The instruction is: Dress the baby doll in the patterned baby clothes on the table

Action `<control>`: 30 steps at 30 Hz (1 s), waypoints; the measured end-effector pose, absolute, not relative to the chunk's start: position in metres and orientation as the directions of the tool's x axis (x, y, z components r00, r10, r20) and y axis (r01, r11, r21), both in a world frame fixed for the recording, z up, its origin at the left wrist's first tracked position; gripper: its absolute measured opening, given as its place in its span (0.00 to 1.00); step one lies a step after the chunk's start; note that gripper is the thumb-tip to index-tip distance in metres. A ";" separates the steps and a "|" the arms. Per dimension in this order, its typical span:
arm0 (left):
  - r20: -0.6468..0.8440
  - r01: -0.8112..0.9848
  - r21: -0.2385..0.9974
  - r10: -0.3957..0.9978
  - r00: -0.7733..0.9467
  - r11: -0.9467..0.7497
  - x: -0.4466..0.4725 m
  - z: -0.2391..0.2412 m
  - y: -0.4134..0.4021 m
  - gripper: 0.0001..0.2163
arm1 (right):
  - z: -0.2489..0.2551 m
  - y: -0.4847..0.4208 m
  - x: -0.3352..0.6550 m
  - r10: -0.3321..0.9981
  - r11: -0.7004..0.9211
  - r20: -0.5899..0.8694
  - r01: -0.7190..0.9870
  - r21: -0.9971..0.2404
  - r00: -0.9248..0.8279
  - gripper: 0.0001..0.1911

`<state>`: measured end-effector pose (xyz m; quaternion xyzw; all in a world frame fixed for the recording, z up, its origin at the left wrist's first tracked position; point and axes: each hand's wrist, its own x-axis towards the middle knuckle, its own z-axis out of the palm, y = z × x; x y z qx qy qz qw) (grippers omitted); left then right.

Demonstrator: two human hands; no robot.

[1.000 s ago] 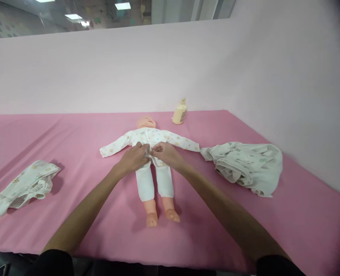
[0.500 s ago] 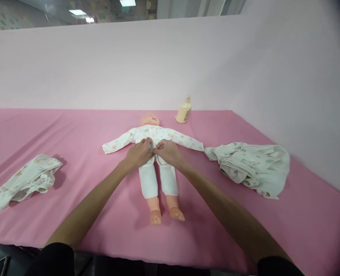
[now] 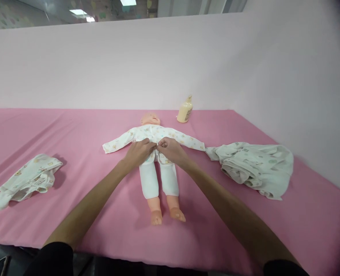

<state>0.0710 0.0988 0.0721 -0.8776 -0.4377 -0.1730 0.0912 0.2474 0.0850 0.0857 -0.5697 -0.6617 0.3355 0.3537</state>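
Observation:
A baby doll (image 3: 151, 119) lies on its back on the pink table (image 3: 72, 130), arms spread, in a white printed top (image 3: 170, 136) and white trousers (image 3: 148, 180). Both my hands meet over the doll's belly. My left hand (image 3: 137, 150) is closed, pinching the front of the top from the left. My right hand (image 3: 171, 150) is closed too, pinching the same front edge from the right. The fingertips nearly touch at the middle of the top. The doll's bare feet point toward me.
A crumpled pale blanket (image 3: 253, 166) lies right of the doll, touching its sleeve end. A folded printed baby garment (image 3: 26, 180) sits at the left. A cream bottle (image 3: 185, 111) stands by the back wall. The table's near edge runs below my forearms.
Both hands have slid a little up the doll's body, from the waist toward the chest, staying pinched together on the top's front. The view shifted slightly.

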 end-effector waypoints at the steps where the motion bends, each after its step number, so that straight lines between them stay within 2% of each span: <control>1: 0.394 0.806 -0.021 0.736 0.551 -0.592 0.071 0.071 0.099 0.15 | 0.086 0.085 0.248 0.992 0.119 0.079 0.502 -0.857 -0.101 0.05; 8: 0.490 0.841 -0.094 0.711 0.505 -0.533 0.072 0.066 0.103 0.17 | 0.085 0.084 0.252 0.993 0.113 0.073 0.525 -0.844 -0.098 0.08; 12: 0.556 0.833 -0.110 0.662 0.503 -0.542 0.074 0.066 0.103 0.18 | 0.087 0.079 0.250 0.995 0.099 0.075 0.638 -0.764 -0.064 0.13; 17: 0.587 0.820 -0.096 0.634 0.504 -0.564 0.076 0.066 0.102 0.17 | 0.090 0.076 0.247 0.994 0.100 0.107 0.704 -0.703 -0.034 0.11; 21: 0.590 0.812 -0.104 0.622 0.515 -0.574 0.074 0.064 0.104 0.15 | 0.094 0.075 0.247 0.992 0.123 0.114 0.581 -0.804 -0.051 0.05; 26: 0.623 0.796 -0.125 0.578 0.527 -0.592 0.072 0.060 0.106 0.14 | 0.096 0.079 0.248 0.992 0.088 0.052 0.343 -0.935 -0.112 0.12; 30: 0.628 0.775 -0.069 0.577 0.523 -0.628 0.073 0.058 0.104 0.12 | 0.094 0.082 0.249 0.988 0.043 0.008 0.221 -0.974 -0.156 0.11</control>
